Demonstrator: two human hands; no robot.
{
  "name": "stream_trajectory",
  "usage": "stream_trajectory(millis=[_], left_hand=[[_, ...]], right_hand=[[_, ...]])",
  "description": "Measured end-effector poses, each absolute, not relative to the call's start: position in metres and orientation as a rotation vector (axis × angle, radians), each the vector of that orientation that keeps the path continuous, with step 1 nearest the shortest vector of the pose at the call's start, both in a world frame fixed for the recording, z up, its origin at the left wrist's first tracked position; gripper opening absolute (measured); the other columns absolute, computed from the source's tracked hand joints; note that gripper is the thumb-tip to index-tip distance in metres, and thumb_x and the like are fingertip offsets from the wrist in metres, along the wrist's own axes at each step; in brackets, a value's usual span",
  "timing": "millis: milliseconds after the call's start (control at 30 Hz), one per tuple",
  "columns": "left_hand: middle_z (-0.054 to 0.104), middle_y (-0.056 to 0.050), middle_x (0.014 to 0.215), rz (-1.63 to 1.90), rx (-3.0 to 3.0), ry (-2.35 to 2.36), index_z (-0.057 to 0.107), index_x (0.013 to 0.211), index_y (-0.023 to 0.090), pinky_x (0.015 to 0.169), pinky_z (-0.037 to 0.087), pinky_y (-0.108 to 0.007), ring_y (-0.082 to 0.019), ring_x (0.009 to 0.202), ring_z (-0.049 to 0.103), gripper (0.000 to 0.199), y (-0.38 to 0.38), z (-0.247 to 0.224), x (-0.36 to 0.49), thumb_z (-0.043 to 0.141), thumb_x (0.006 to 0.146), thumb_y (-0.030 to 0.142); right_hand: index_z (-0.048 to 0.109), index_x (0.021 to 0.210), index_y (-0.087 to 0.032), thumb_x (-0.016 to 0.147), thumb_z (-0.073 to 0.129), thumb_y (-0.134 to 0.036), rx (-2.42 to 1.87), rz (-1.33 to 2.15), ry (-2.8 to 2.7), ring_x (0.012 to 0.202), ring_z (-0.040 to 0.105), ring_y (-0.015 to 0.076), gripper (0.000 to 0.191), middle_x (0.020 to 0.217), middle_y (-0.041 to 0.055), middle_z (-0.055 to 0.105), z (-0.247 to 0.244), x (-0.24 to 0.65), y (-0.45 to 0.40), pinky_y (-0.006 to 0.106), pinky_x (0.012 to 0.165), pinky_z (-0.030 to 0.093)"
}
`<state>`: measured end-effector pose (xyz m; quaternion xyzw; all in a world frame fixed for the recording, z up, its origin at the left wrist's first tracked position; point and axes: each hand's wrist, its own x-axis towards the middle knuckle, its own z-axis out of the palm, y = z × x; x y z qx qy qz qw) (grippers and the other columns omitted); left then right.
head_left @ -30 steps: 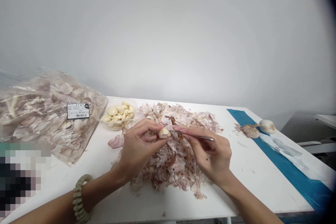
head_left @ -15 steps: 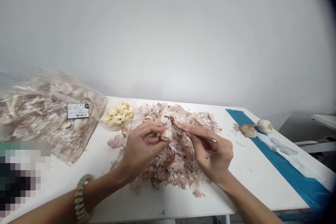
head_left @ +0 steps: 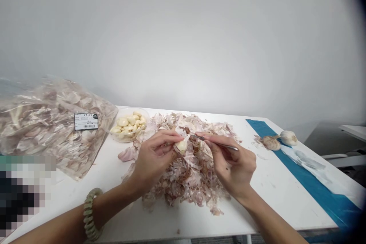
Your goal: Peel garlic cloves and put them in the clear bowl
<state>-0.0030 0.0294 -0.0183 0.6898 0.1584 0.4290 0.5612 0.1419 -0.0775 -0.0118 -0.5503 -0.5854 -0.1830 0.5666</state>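
Observation:
My left hand pinches a pale garlic clove between thumb and fingertips, and a flake of papery skin stands up at its top. My right hand holds a thin metal pick like a pen, with its tip at the clove. Under both hands lies a heap of pinkish garlic skins. A spiral bracelet circles my left wrist. A skin-covered clove lies just beyond my left hand.
On the white table, a clear bowl holds peeled cloves. A labelled plastic bag of skins lies left. Whole garlic bulbs rest beside a blue strip on the right. A pixelated patch covers the lower left.
Both hands have shifted slightly right and the clove has tilted. The pick's tip has moved up toward the clove's top, where a skin flake now stands lifted.

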Motion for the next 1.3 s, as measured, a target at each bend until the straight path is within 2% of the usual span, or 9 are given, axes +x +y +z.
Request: stream_trajectory(millis=[367,500,700,833,1067,1300], left_hand=[[0.062,0.002,0.096,1.03,1.523,0.305,0.073,0.087,0.031,0.085,0.048,-0.018,-0.01,0.094,0.059,0.021,0.032,-0.018,-0.002,0.071,0.073,0.015],[0.064,0.004,0.099,1.021,1.419,0.322,0.072,0.089,0.031,0.087,0.047,-0.017,-0.011,0.1,0.057,0.026,0.035,-0.018,-0.001,0.075,0.068,0.016],[0.068,0.003,0.099,0.978,1.226,0.317,0.072,0.091,0.027,0.084,0.049,-0.017,-0.012,0.099,0.061,0.024,0.038,-0.017,-0.002,0.075,0.07,0.018],[0.072,0.003,0.093,0.892,1.141,0.359,0.071,0.094,0.026,0.083,0.05,-0.017,-0.011,0.096,0.063,0.024,0.038,-0.016,-0.002,0.074,0.071,0.022],[0.071,-0.001,0.104,0.884,1.239,0.471,0.071,0.093,0.023,0.086,0.051,-0.018,-0.014,0.101,0.063,0.029,0.033,-0.014,-0.001,0.078,0.065,0.024],[0.07,0.0,0.093,1.003,1.394,0.521,0.072,0.085,0.023,0.079,0.054,-0.017,-0.012,0.088,0.066,0.027,0.033,-0.013,-0.002,0.081,0.059,0.021]], right_hand=[[0.063,0.096,-0.02,0.08,0.057,-0.006,-1.376,-0.471,-1.387,0.081,0.071,0.016,0.022,0.089,0.0022,0.074,-0.015,0.143,-0.074,0.026,0.066,0.06],[0.063,0.095,-0.018,0.081,0.056,-0.006,-1.397,-0.576,-1.423,0.076,0.071,0.0146,0.02,0.086,0.0035,0.074,-0.015,0.145,-0.072,0.023,0.063,0.059],[0.063,0.097,-0.019,0.082,0.055,-0.006,-1.414,-0.641,-1.428,0.074,0.071,0.0145,0.021,0.086,0.0028,0.074,-0.017,0.151,-0.07,0.023,0.061,0.059],[0.062,0.098,-0.019,0.082,0.055,-0.004,-1.348,-0.625,-1.498,0.081,0.071,0.0143,0.023,0.089,0.0036,0.073,-0.018,0.147,-0.069,0.023,0.067,0.06],[0.059,0.104,-0.019,0.081,0.057,-0.002,-1.197,-0.494,-1.63,0.095,0.068,0.0141,0.029,0.097,0.0037,0.072,-0.017,0.141,-0.067,0.027,0.083,0.058],[0.061,0.109,-0.022,0.076,0.06,0.003,-1.107,-0.461,-1.553,0.093,0.068,0.0176,0.042,0.098,0.0027,0.072,-0.016,0.137,-0.07,0.032,0.078,0.061]])
